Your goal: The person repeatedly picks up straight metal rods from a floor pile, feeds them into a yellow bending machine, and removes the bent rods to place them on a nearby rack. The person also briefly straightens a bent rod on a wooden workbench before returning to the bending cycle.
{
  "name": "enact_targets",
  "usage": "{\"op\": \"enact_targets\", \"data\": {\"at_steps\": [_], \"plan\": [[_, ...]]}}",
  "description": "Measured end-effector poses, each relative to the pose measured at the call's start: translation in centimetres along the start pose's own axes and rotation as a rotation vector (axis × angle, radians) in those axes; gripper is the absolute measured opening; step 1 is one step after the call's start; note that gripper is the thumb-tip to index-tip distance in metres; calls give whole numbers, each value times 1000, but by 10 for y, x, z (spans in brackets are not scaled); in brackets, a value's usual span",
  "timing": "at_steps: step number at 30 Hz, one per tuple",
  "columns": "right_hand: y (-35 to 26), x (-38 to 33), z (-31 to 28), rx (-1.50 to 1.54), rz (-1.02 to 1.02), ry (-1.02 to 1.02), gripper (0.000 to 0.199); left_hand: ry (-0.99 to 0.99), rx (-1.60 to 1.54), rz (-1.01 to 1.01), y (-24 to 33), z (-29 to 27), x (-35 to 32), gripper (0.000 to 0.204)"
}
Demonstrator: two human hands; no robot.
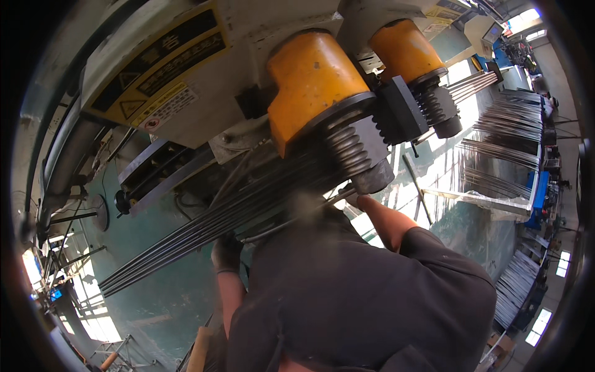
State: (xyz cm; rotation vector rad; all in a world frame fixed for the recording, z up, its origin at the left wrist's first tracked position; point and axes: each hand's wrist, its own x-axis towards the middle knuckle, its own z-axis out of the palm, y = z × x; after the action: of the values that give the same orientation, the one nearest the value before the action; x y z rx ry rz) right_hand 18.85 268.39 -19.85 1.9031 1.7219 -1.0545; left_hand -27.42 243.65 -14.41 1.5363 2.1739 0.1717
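My left hand [227, 253], in a dark glove, is at the lower edge of a bundle of long thin metal rods [167, 248]. Its fingers merge with the dark rods, so its grip is hidden. Beside it lies the near end of a single metal tube [273, 231], which slants up to the right past my chest. At the tube's other end is my right hand [363, 201], just under the ribbed metal roller head [372, 177] of a machine. The fingers of that hand are mostly out of sight behind the head and tube. A blurred patch covers the tube's middle.
Two orange machine housings [319, 74] with ribbed heads hang over the rods. A grey machine panel [248, 37] with warning labels is at upper left. Rows of thin rods [508, 130] rest on a rack to the right. Beneath is a green floor [149, 316].
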Motion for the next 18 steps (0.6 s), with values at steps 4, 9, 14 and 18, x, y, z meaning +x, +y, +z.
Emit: {"op": "enact_targets", "data": {"at_steps": [4,9,14,18], "plan": [[4,40,-48,-21,-244,88,47,179,-422,105,12,26,20,30],[6,22,-31,153,-241,182,47,141,-1218,-383,80,-11,22,29],[12,-52,-15,289,4,85,44,13,-1308,-419,17,43,24,29],[58,-85,59,154,145,34,47,-90,-1459,-625,16,49,11,28]]}}
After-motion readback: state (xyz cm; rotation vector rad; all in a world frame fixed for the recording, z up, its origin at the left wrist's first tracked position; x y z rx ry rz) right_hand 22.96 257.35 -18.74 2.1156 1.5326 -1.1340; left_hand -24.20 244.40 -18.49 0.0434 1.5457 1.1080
